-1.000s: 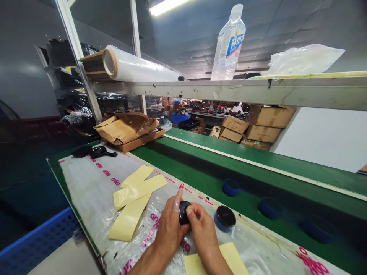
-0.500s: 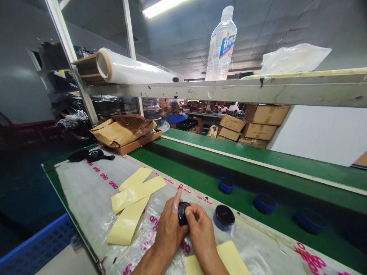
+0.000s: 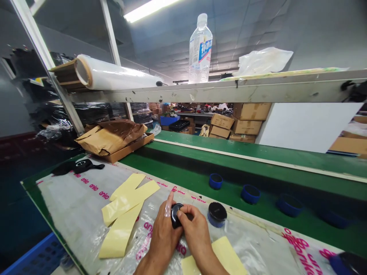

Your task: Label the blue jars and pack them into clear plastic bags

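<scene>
Between my two hands is a round, glossy black disc-like cap (image 3: 176,216), tilted toward me above the plastic-covered bench. My left hand (image 3: 164,233) grips it from the left, its index finger stretched out with a strip of clear tape around it. The thumb and fingers of my right hand (image 3: 196,229) pinch the cap's right edge. Just right of my hands stands a round blue container with a black top (image 3: 217,214). Yellow paper strips (image 3: 123,202) lie left of my hands, and another yellow sheet (image 3: 226,254) is partly under my right forearm.
Several blue round containers (image 3: 250,194) sit on the green conveyor belt (image 3: 183,162). Another dark-topped one (image 3: 351,263) is at the lower right. A cardboard tray (image 3: 129,149) with brown paper stands at the back left. Overhead, a shelf (image 3: 160,95) holds a bottle (image 3: 200,53) and a film roll (image 3: 120,76).
The view has swung to the right, so the scene sits further left and another container shows at the lower right. Both hands keep hold of the black cap.
</scene>
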{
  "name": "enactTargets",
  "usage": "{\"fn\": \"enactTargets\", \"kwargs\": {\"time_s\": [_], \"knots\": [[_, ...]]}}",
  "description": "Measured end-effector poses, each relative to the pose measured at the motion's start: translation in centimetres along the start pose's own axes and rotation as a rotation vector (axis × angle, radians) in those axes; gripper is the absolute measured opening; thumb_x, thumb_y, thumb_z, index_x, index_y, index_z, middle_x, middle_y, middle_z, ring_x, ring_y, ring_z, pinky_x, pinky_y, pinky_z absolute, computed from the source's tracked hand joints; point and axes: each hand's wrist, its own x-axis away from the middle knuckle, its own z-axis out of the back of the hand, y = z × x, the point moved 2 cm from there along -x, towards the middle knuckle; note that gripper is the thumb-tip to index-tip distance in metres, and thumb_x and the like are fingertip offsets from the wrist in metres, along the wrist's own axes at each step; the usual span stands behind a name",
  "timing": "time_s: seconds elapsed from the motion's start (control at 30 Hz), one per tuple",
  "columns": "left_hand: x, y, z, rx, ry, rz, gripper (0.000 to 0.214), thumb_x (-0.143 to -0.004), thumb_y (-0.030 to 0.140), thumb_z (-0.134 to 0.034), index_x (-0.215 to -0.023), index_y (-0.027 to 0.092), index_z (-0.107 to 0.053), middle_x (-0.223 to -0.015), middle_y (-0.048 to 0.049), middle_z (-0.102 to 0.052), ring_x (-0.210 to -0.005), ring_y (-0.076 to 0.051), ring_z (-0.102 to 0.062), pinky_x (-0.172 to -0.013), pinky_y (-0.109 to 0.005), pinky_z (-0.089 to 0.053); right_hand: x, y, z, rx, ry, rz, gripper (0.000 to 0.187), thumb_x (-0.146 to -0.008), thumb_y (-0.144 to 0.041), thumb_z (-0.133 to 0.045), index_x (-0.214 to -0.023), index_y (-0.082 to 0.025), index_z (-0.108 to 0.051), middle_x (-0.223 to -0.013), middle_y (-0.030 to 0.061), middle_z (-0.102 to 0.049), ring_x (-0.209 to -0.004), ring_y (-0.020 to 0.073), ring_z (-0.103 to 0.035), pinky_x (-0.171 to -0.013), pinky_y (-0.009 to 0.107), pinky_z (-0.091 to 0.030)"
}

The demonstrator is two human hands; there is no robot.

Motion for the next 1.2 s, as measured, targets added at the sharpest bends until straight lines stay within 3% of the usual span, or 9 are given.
{"fn": "enactTargets", "kwargs": {"time_s": [0.37,0.47,0.57,0.63,0.73,0.83,0.93,1.07,1.2], "knots": [[-0.1,0.1,0.2,0.052,-0.051,0.037,0.078,-0.083,0.022,-0.063,-0.153,0.023,-0.028,-0.126,-0.0081,-0.062,-0.115,-0.025,-0.062,-0.1,-0.041,-0.048,-1.0,0.5,0.2,0.072,-0.006,-0.038,0.024,-0.077,-0.043,-0.063,-0.087,-0.021,-0.065,-0.084,0.0073,-0.076,-0.078,0.0263,-0.071,-0.071,0.034,-0.053],[-0.2,-0.3,0.3,0.029,-0.069,0.053,0.076,-0.085,0.027,-0.062,-0.153,0.023,-0.028,-0.131,-0.0093,-0.061,-0.119,-0.026,-0.062,-0.102,-0.042,-0.048,-0.4,-1.0,0.3,0.151,-0.028,-0.029,0.02,-0.08,-0.038,-0.062,-0.09,-0.021,-0.066,-0.085,0.0068,-0.076,-0.08,0.0262,-0.071,-0.073,0.034,-0.052],[-0.5,-0.7,0.2,-0.041,-0.053,0.053,0.079,-0.085,0.033,-0.064,-0.153,0.021,-0.027,-0.139,-0.0118,-0.057,-0.126,-0.029,-0.058,-0.107,-0.046,-0.046,-1.1,-4.5,1.9,0.294,-0.113,0.063,0.026,-0.092,-0.041,-0.05,-0.093,-0.022,-0.069,-0.089,0.0041,-0.076,-0.085,0.0236,-0.071,-0.076,0.032,-0.051],[-0.7,-0.7,0.2,-0.113,-0.005,0.001,0.08,-0.084,0.034,-0.065,-0.153,0.019,-0.027,-0.148,-0.0141,-0.05,-0.135,-0.032,-0.05,-0.112,-0.05,-0.042,-3.1,-7.3,3.7,0.494,-0.192,0.208,0.032,-0.099,-0.041,-0.042,-0.104,-0.025,-0.07,-0.101,0.0019,-0.075,-0.093,0.0202,-0.069,-0.081,0.03,-0.05],[-0.9,-0.3,0.4,-0.203,0.134,-0.094,0.073,-0.086,0.036,-0.063,-0.15,0.017,-0.031,-0.15,-0.0167,-0.046,-0.139,-0.034,-0.045,-0.114,-0.054,-0.039,-8.4,-9.7,7.0,0.618,-0.13,0.211,0.03,-0.094,-0.035,-0.058,-0.121,-0.024,-0.066,-0.126,0.0066,-0.069,-0.12,0.0249,-0.059,-0.103,0.038,-0.041],[-1.0,0.1,1.1,-0.238,0.266,-0.142,0.061,-0.091,0.04,-0.058,-0.145,0.017,-0.038,-0.142,-0.0167,-0.052,-0.132,-0.034,-0.051,-0.11,-0.054,-0.044,-13.7,-9.2,8.7,0.701,-0.139,0.134,0.051,-0.075,-0.017,-0.08,-0.124,-0.019,-0.065,-0.139,0.0136,-0.059,-0.138,0.0361,-0.042,-0.116,0.055,-0.024],[-1.0,0.0,1.7,-0.248,0.318,-0.193,0.056,-0.092,0.041,-0.058,-0.141,0.018,-0.041,-0.136,-0.0153,-0.056,-0.125,-0.033,-0.056,-0.106,-0.052,-0.048,-16.2,-7.6,9.0,0.687,-0.197,0.038,0.041,-0.08,-0.021,-0.079,-0.119,-0.016,-0.066,-0.137,0.0123,-0.059,-0.134,0.035,-0.046,-0.114,0.062,-0.027],[-1.0,0.3,2.3,-0.23,0.323,-0.229,0.054,-0.092,0.041,-0.06,-0.139,0.02,-0.042,-0.134,-0.0138,-0.057,-0.122,-0.032,-0.059,-0.107,-0.051,-0.048,-14.7,-7.3,10.4,0.495,-0.254,-0.048,0.044,-0.087,-0.027,-0.071,-0.128,-0.018,-0.06,-0.134,0.0115,-0.061,-0.128,0.029,-0.053,-0.107,0.049,-0.042],[-1.0,3.3,2.5,-0.151,0.294,-0.233,0.06,-0.089,0.043,-0.061,-0.143,0.025,-0.04,-0.135,-0.0111,-0.06,-0.124,-0.032,-0.059,-0.108,-0.052,-0.046,-9.4,-8.5,14.1,0.208,-0.361,-0.149,0.043,-0.098,-0.045,-0.045,-0.13,-0.019,-0.058,-0.118,0.0117,-0.07,-0.101,0.0234,-0.068,-0.076,0.034,-0.055]]}}
